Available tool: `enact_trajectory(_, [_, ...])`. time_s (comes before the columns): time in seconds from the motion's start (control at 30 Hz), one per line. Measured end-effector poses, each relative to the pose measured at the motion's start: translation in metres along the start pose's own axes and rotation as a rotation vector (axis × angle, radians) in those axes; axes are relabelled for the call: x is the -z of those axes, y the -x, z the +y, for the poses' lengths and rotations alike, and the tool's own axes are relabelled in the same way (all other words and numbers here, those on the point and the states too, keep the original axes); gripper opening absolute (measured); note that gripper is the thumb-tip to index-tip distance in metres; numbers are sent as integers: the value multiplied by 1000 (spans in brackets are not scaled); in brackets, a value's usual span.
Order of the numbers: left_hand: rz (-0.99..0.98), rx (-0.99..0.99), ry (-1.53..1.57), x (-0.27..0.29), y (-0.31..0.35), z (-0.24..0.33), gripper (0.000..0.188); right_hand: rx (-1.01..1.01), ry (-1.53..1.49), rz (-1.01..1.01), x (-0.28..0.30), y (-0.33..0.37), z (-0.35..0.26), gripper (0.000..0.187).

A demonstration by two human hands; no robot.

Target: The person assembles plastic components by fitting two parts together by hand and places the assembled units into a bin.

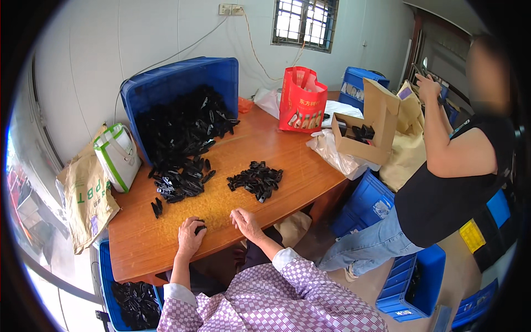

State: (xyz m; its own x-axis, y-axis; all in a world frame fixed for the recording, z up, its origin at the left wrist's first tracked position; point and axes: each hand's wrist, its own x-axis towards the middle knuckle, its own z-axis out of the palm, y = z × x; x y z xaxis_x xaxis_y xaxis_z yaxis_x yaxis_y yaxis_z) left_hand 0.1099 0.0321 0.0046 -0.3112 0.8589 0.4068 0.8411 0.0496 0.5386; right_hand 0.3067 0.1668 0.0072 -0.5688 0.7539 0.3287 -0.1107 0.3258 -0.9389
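Observation:
My left hand is closed around a small black plastic piece at the near edge of the wooden table. To its right, my right hand has its fingers curled over the same edge; whatever they might hold is hidden. Two loose black pieces lie beyond my left hand. Farther up, a small heap of black pieces sits apart from a larger spill of similar pieces. That spill runs out of a blue bin tipped on its side.
A white bag with green trim and a paper sack stand at the left. A red bag and an open cardboard box are at the far right. Another person stands at the right, near blue crates.

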Motion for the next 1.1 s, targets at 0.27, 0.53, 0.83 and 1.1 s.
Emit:
enact_trajectory(0.27, [2,0,18,0,1,-1,23,94,178,-1,-3,4,5,26])
enact_trajectory(0.53, [3,0,26,0,-2,2,22,186,238,35,-3,5,8,21])
enact_trajectory(0.83, [139,0,75,0,-2,-2,20,308,254,73,-7,8,19,18])
enact_trajectory(1.1, [82,-2,14,3,2,2,21,287,245,55,-5,-2,13,17])
